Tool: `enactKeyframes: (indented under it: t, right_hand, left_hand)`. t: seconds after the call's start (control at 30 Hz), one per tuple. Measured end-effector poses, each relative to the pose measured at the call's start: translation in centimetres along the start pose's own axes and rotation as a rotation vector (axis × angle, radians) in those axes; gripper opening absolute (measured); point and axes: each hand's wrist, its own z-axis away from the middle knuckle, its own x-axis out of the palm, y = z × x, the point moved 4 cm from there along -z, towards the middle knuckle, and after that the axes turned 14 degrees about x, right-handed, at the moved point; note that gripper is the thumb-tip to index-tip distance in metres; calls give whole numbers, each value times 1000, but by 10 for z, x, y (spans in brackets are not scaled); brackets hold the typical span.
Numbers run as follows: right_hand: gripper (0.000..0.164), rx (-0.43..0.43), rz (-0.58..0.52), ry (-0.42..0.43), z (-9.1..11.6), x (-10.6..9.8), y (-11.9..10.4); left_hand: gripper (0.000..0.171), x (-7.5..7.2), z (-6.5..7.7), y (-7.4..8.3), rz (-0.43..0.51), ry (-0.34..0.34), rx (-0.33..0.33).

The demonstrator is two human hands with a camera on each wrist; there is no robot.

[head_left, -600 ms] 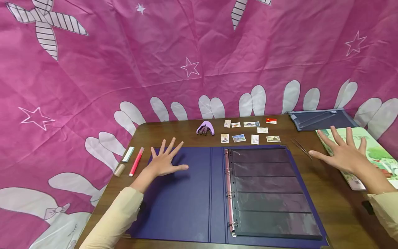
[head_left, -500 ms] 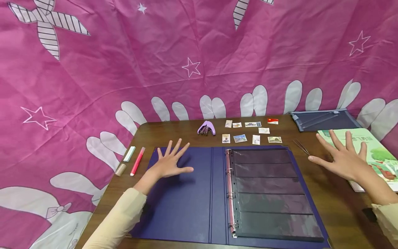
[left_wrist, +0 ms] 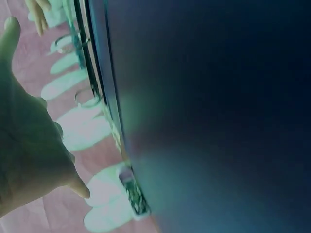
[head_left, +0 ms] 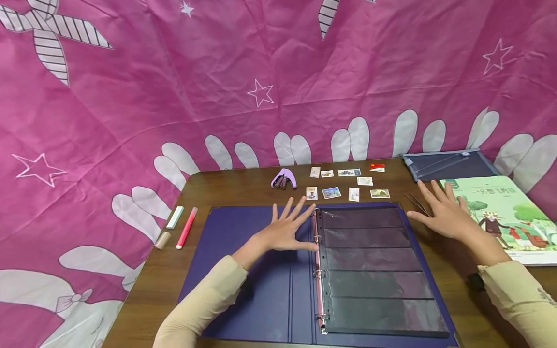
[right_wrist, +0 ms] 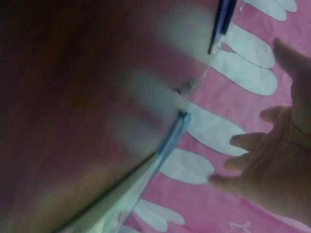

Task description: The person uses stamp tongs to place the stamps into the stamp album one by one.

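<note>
My left hand (head_left: 283,233) is spread above the open blue ring binder (head_left: 243,270), its fingertips near the metal rings. On the binder's right side lies a black page of clear pocket strips (head_left: 378,258). My right hand (head_left: 448,215), fingers spread too, hovers between the binder and a green picture book (head_left: 505,203). Just beyond its thumb lie thin metal tweezers (head_left: 417,204), partly covered by the hand. Both hands hold nothing. In the left wrist view the left hand (left_wrist: 29,141) shows over the binder; the right wrist view has the right hand (right_wrist: 272,155) with fingers extended.
Several small stamps (head_left: 331,193) lie in two loose rows behind the binder, beside a purple clip-like item (head_left: 284,179). A pink marker (head_left: 186,228), a white-and-green block (head_left: 175,217) and a tan cylinder (head_left: 162,240) are at left. A dark zip pouch (head_left: 448,165) sits back right.
My left hand has moved right, from over the left cover to near the binder's rings. My right hand has shifted left, off most of the green book. The objects stay where they were.
</note>
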Motion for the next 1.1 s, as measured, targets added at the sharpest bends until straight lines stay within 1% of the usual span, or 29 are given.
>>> enactKeyframes:
  t: [0.13, 0.2, 0.3, 0.37, 0.43, 0.5, 0.57, 0.63, 0.7, 0.83, 0.93, 1.03, 1.1]
  right_hand:
    - [90, -16, -18, -54, -14, 7, -1]
    - [89, -17, -21, -65, -20, 9, -1]
    - [86, 2, 14, -74, -26, 9, 0]
    - [83, 26, 55, -73, -30, 9, 1]
    - [79, 47, 97, -70, -34, 9, 3]
    - [71, 55, 113, -47, -39, 9, 5]
    - [62, 58, 112, -18, -43, 11, 5]
    - [52, 57, 102, 13, -45, 13, 4]
    - [45, 62, 75, 25, -45, 16, 2]
    - [35, 71, 6, 19, -46, 23, -1]
    - [30, 81, -25, 25, -46, 24, 0]
    - [26, 78, -37, 47, -47, 22, 4]
    - [25, 68, -46, 54, -46, 20, 6]
  left_hand:
    - [104, 7, -16, 4, 38, -23, -9]
    - [104, 9, -23, 6, 54, -26, -22]
    - [103, 11, -34, 8, 59, -20, -35]
    - [100, 12, -42, 9, 76, 4, -34]
    - [94, 13, -50, 10, 80, 44, -21]
    - [88, 13, -56, 11, 77, 94, -6]
    - [82, 13, -61, 11, 50, 136, 3]
    - [76, 14, -64, 11, 23, 165, 1]
    - [70, 17, -63, 10, 16, 175, -11]
    - [56, 22, -60, 6, 30, 224, -58]
    - [48, 22, -61, 4, 36, 266, -78]
    - [44, 21, -66, 4, 14, 277, -68]
    - [43, 21, -69, 6, -5, 272, -56]
